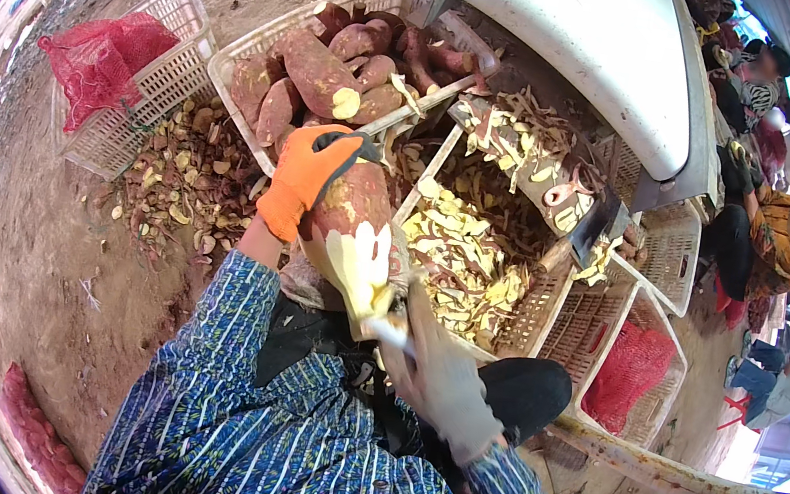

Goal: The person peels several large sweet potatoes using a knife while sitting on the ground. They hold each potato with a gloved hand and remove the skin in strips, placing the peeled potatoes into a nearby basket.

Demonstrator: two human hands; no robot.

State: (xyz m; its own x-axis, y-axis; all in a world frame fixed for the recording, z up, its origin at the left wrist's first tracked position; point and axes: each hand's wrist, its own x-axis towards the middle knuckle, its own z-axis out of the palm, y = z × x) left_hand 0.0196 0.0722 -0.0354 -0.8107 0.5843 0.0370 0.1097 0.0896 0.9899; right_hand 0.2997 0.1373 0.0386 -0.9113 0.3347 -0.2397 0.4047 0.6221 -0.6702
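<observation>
My left hand (306,178), in an orange glove with a dark palm, grips the upper end of a large red-skinned tuber (355,203). The tuber slants down toward my lap; its lower part is peeled to pale yellow flesh. My right hand (448,383), in a greyish-white glove, is blurred beside the peeled end. Its fingers are closed around a pale peeling tool (390,333), too blurred for its exact kind to show. Just right of the tuber, a plastic crate (540,320) holds a heap of yellow and reddish peelings (460,245).
Unpeeled tubers fill a crate (226,72) ahead. A cleaver (598,226) with a wooden handle lies by a peel-strewn board (528,160). Scraps (186,172) cover the ground at left. A rusty pipe (666,471) crosses at right; beyond sits a co-worker (782,241).
</observation>
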